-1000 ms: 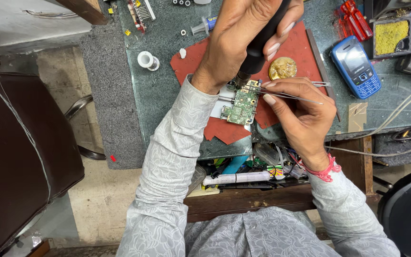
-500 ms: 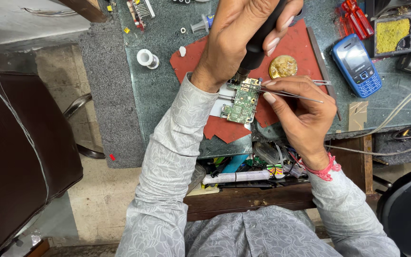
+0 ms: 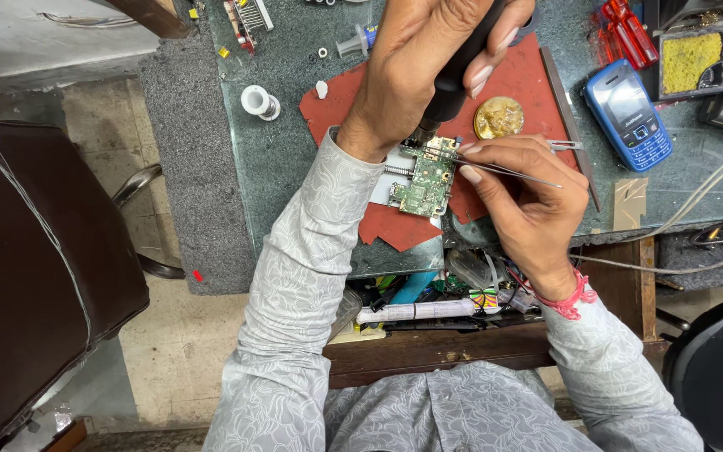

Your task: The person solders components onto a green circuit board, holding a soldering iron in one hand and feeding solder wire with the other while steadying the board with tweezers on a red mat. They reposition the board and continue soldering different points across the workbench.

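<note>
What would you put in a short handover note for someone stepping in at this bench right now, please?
Left hand: gripping a black tool handle, tip down at the top edge of the green circuit board.
Right hand: pinching metal tweezers, points at the same spot.
Board lies on the red mat; round brass tin beside it, blue phone to the right.
Done: board bare, both tools on it.
Left: the joint itself; its state is too small to tell.

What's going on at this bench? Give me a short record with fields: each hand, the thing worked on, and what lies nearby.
Left hand: grips a black tool, tip down on the board
Right hand: holds tweezers, points at the board
Board: small green circuit board on a red mat
Nearby: round brass tin, blue phone, white spool
Surface: green-grey bench
</note>
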A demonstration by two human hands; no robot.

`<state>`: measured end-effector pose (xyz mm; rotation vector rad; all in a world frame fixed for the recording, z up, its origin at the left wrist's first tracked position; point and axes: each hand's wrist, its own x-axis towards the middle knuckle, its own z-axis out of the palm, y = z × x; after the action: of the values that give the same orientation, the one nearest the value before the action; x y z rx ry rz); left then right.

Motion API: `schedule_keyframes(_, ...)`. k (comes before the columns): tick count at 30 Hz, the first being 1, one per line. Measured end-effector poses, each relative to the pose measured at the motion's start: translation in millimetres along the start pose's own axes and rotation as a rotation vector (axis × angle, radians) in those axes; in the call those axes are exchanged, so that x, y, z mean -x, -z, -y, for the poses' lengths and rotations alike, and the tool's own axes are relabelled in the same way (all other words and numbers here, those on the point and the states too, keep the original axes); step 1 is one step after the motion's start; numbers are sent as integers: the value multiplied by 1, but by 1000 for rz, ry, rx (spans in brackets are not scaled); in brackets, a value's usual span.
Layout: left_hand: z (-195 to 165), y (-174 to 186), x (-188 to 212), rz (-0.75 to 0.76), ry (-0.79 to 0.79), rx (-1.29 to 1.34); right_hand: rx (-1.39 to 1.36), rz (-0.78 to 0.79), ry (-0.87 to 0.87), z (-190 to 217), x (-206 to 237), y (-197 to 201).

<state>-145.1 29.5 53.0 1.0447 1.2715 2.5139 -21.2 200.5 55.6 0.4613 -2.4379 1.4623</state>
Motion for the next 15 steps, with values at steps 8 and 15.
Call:
schedule_keyframes(8,0,1,1,6,-9,-13,-7,4,-15,-1,1,0)
schedule_keyframes(15,1,0,1,4,-4,6,-23,-4,-60,-2,1,-1)
